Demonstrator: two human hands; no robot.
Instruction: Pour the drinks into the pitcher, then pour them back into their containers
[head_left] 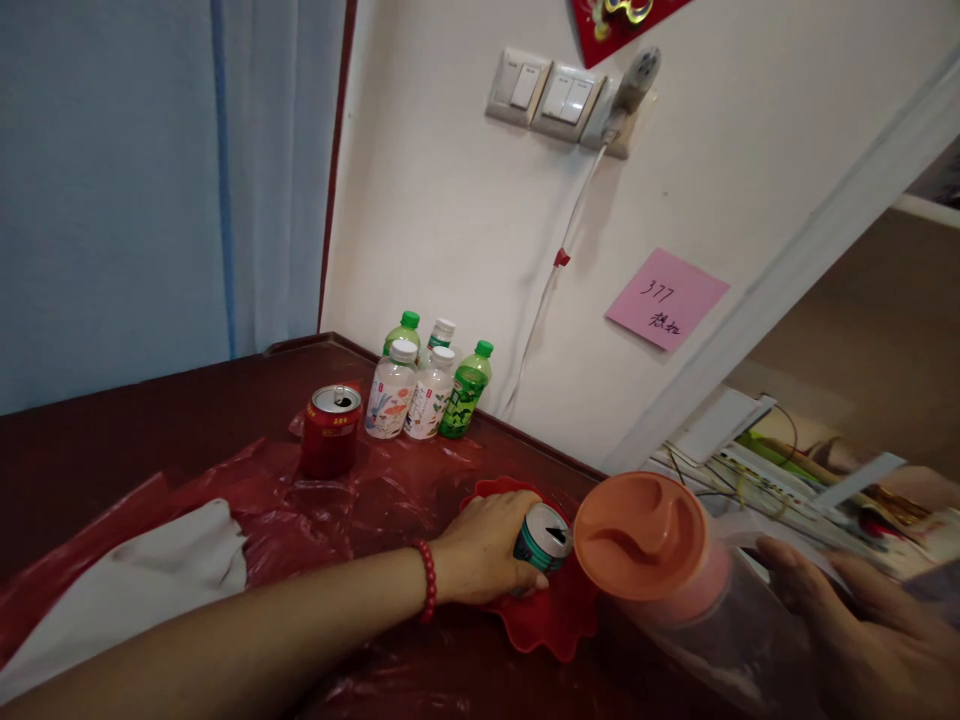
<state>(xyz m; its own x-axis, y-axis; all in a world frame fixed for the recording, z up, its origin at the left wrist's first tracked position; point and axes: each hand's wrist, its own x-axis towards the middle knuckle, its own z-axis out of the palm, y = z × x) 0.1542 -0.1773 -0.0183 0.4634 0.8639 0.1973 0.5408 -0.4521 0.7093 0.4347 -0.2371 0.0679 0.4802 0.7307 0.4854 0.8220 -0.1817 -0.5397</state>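
My left hand (484, 548) is wrapped round a teal drink can (544, 537) that leans on a red flower-shaped dish (551, 620). A red bead bracelet (427, 580) circles that wrist. My right hand (847, 610), at the lower right, grips a clear plastic jug with an orange lid (641, 535). The jug is tilted, its lid facing the can and close beside it.
A red can (331, 428) with an open top stands on crumpled red plastic sheeting (300, 510) over the dark red table. Several small bottles (427, 385) cluster by the wall. A white cloth (150, 580) lies at the left. Cluttered papers and cables (765, 450) sit at the right.
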